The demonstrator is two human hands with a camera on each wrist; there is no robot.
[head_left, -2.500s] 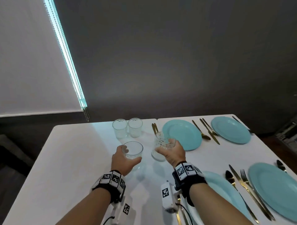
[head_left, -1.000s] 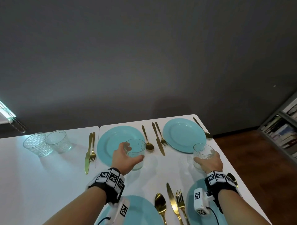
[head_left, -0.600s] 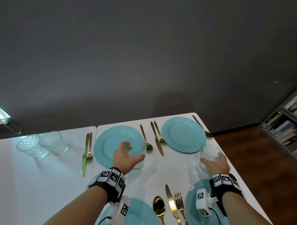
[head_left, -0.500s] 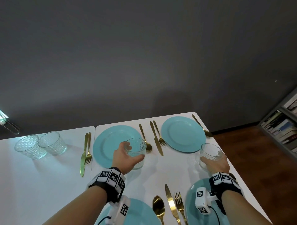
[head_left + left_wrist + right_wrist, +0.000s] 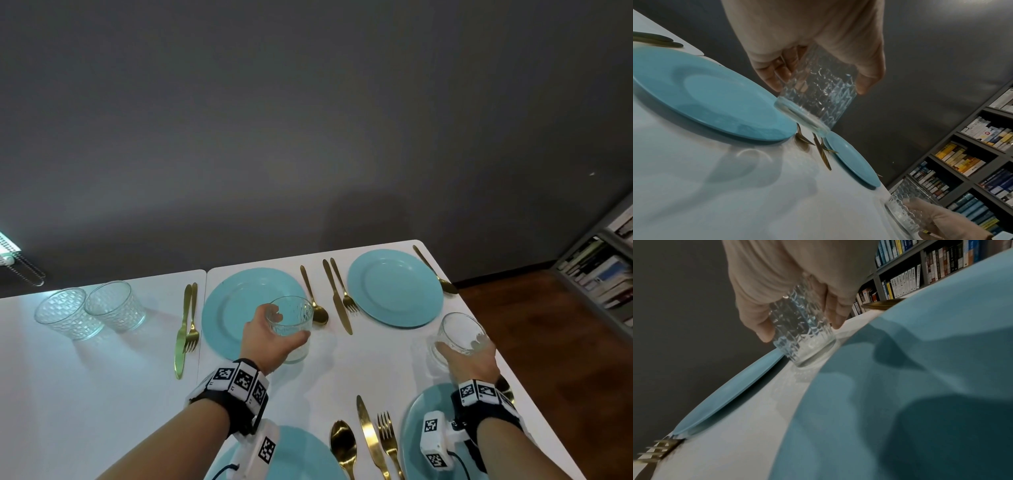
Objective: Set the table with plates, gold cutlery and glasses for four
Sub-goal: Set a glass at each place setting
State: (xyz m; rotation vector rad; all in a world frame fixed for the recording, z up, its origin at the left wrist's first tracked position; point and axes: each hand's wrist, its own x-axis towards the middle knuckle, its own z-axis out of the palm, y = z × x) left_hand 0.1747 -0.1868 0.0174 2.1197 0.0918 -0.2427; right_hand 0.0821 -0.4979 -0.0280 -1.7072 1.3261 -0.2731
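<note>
Near edge of the white counter (image 5: 85, 394): two teal plates, near-left plate (image 5: 301, 455) and near-right plate (image 5: 416, 431), with a gold spoon (image 5: 343, 445), knife (image 5: 371, 442) and fork (image 5: 388, 442) between them.

My right hand (image 5: 471, 361) is wrapped round a clear textured glass (image 5: 457, 337), just beyond the near-right plate, close to the counter's right edge. Right wrist view shows its base (image 5: 809, 356) on the counter.

My left hand (image 5: 270, 342) grips a second glass (image 5: 291, 325), thumb one side, fingers the other. Left wrist view shows it off the surface, tilted, just beside the far-left plate (image 5: 239, 308).

Farther out: gold spoon, knife and fork between the far-left plate and far-right plate (image 5: 395, 287), knife and fork pair (image 5: 186, 325) left of the far-left plate, another utensil (image 5: 435, 270) right of the far-right one.

Far left: two spare glasses (image 5: 90, 310), touching, upright.
</note>
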